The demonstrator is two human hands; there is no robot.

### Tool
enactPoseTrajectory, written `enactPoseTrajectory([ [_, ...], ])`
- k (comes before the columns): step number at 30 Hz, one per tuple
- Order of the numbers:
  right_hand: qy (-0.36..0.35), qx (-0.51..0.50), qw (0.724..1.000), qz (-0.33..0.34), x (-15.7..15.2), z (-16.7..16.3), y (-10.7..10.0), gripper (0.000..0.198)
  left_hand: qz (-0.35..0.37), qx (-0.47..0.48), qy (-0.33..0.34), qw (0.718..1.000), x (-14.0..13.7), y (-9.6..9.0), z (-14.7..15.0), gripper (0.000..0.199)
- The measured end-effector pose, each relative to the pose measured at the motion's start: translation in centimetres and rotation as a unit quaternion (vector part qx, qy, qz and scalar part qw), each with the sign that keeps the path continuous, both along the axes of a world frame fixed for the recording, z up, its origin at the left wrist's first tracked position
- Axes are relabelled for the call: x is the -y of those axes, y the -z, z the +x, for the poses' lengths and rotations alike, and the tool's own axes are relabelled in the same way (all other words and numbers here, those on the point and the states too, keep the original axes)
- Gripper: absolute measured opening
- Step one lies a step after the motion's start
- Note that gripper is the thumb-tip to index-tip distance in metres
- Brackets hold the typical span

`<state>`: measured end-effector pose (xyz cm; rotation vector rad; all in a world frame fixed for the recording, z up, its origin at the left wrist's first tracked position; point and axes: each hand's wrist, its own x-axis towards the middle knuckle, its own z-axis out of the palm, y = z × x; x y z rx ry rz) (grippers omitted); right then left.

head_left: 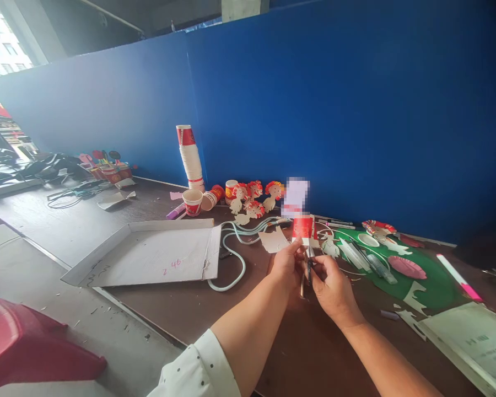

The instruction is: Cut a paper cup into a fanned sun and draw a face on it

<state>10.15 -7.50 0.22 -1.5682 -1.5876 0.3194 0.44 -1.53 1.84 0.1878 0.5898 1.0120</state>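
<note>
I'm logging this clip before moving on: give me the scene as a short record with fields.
Left hand: holds red-and-white paper
Right hand: holds dark-handled tool, probably scissors
Left of hands: white cardboard tray
Behind tray: tall paper-cup stack
Right of hands: green mat, pink disc on it
Backdrop: blue panel

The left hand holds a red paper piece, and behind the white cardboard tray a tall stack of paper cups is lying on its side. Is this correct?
Not fully: the head view shows the tall stack of paper cups standing up behind the white cardboard tray. The left hand does hold a red paper piece.
</note>
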Motion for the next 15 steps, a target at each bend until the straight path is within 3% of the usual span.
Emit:
enactPoseTrajectory([
  [15,0.001,0.01,1.0,-0.005,-0.13,0.25,0.17,0.027,0.014,0.013,0.003,1.0,-0.14,0.85,0.29,0.027],
])
